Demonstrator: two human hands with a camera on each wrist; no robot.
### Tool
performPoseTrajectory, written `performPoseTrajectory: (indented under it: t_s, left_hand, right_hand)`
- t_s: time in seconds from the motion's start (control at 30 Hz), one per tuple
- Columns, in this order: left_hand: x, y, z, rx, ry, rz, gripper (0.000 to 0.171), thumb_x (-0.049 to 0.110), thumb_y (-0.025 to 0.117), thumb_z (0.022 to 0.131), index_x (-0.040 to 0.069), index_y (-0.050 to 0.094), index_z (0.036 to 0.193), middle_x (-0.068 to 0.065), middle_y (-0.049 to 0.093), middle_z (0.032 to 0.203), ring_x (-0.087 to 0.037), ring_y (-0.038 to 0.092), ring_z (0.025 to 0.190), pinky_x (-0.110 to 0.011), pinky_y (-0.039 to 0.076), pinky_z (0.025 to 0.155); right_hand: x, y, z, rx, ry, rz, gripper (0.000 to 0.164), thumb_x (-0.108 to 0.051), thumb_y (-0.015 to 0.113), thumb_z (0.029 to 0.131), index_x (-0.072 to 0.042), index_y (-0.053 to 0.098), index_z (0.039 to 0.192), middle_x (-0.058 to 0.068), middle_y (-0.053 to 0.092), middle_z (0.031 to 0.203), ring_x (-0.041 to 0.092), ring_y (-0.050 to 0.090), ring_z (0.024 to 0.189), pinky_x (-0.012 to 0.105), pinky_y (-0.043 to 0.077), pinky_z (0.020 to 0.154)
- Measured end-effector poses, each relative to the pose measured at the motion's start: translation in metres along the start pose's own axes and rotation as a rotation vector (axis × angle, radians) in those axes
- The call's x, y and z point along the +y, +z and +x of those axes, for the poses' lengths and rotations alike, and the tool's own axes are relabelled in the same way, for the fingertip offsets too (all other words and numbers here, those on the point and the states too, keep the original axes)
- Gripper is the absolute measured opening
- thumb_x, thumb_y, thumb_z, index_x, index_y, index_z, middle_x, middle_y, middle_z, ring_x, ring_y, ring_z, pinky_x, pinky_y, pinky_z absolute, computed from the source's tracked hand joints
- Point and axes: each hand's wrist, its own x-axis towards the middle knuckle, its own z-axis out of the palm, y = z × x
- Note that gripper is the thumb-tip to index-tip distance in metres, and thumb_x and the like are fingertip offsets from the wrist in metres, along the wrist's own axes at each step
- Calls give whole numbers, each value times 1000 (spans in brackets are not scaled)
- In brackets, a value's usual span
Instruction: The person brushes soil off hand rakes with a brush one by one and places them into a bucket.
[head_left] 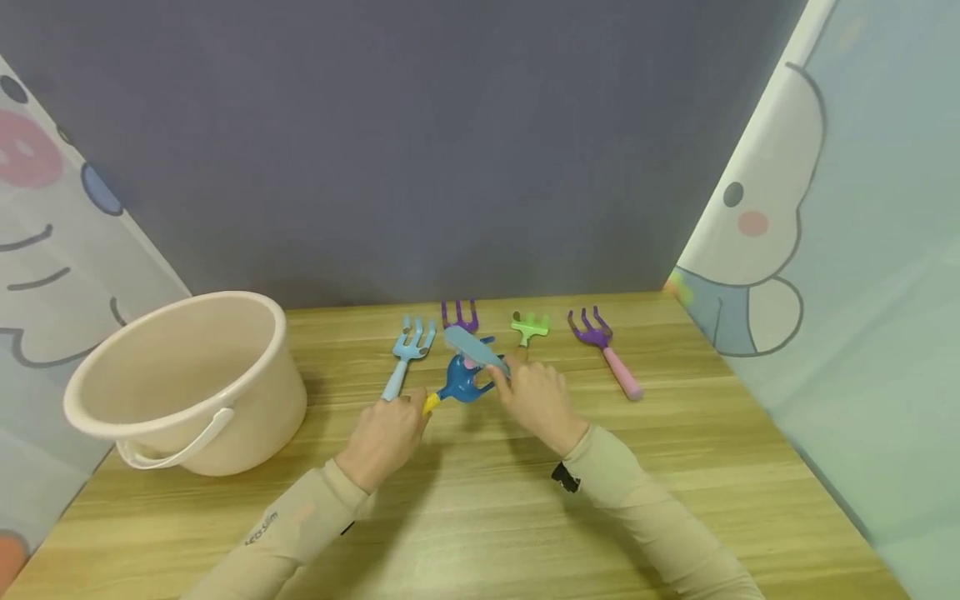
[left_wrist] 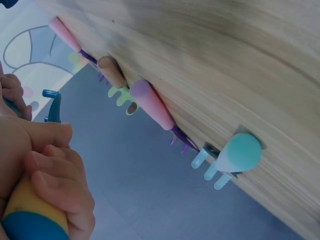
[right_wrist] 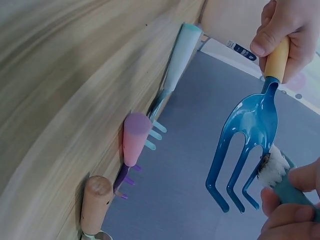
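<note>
My left hand [head_left: 386, 437] grips the yellow handle of a blue hand rake [head_left: 461, 383], held up over the wooden table with its tines toward the right. In my right hand [head_left: 542, 400] is a blue-grey brush [head_left: 472, 343]. Its white bristles [right_wrist: 274, 169] touch one outer tine in the right wrist view, beside a dark brown smudge on that tine. The brush's back covers part of the tines in the head view. From the left wrist view, my left fingers [left_wrist: 60, 172] curl round the yellow handle.
A cream bucket [head_left: 273, 400] with a handle stands on the table [head_left: 480, 517] at left. Along the back lie a light blue rake [head_left: 409, 352], a purple one [head_left: 459, 315], a green one [head_left: 531, 327] and a purple one with pink handle [head_left: 621, 371]. Brown spots show on some tines.
</note>
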Motion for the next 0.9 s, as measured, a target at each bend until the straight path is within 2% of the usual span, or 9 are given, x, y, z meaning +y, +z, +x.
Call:
performPoseTrajectory:
  t_s: [0.17, 0.3, 0.43, 0.53, 0.63, 0.77, 0.83, 0.9]
  left_hand:
    - [0, 1, 0, -7, -1, -3, 22, 18, 68, 81, 5, 50, 80, 0, 45, 50, -7, 34, 36, -20, 29, 29]
    - [-1, 3, -1, -17, -6, -8, 23, 17, 69, 80, 3, 53, 87, -1, 47, 50, -7, 34, 36, -19, 29, 29]
    - [-3, 5, -2, 12, 5, -16, 24, 17, 70, 79, 2, 53, 88, -1, 45, 49, -8, 34, 36, -21, 30, 29]
    - [-5, 5, -2, 40, 23, -12, 24, 17, 70, 79, 2, 53, 85, -1, 45, 48, -7, 32, 36, -21, 29, 29]
    - [-6, 3, -2, 13, 11, -30, 23, 17, 69, 79, 1, 53, 85, -1, 45, 49, -7, 33, 37, -21, 28, 30]
    - [-11, -1, 2, -64, -81, -159, 22, 16, 69, 80, 2, 53, 84, -1, 43, 51, -11, 36, 39, -22, 30, 33]
    - [-16, -4, 5, -95, -154, -267, 21, 17, 66, 83, 3, 51, 81, -1, 41, 52, -12, 37, 41, -23, 30, 36]
    - [-22, -6, 9, -140, -242, -414, 20, 18, 62, 87, 5, 50, 79, 0, 39, 53, -12, 36, 43, -22, 30, 39]
  right_hand:
    - [5, -2, 3, 83, -9, -32, 29, -28, 55, 91, 0, 63, 88, -5, 33, 43, 5, 25, 34, 17, 18, 31]
    - [11, -5, 6, 115, 11, -31, 30, -29, 54, 92, -2, 60, 80, -5, 32, 43, 6, 25, 35, 17, 17, 31]
    - [18, -8, 7, 97, 56, 0, 31, -29, 52, 93, -3, 58, 77, -4, 33, 44, 7, 26, 36, 18, 18, 32]
    - [24, -10, 8, 69, 104, 35, 32, -30, 51, 94, 0, 62, 88, -3, 35, 45, 6, 26, 35, 18, 20, 31]
    - [31, -12, 8, 48, 150, 77, 35, -30, 49, 94, 3, 63, 97, -2, 37, 47, 7, 28, 36, 19, 22, 32]
    - [41, -14, 7, 42, 191, 119, 38, -30, 48, 95, 5, 63, 101, 1, 42, 50, 10, 33, 39, 21, 27, 36]
    - [48, -14, 7, 34, 219, 148, 38, -30, 48, 95, 4, 62, 105, 2, 44, 52, 11, 36, 41, 22, 29, 38]
    - [55, -14, 6, 14, 257, 173, 38, -31, 47, 95, 3, 63, 105, 2, 46, 53, 11, 36, 42, 23, 30, 39]
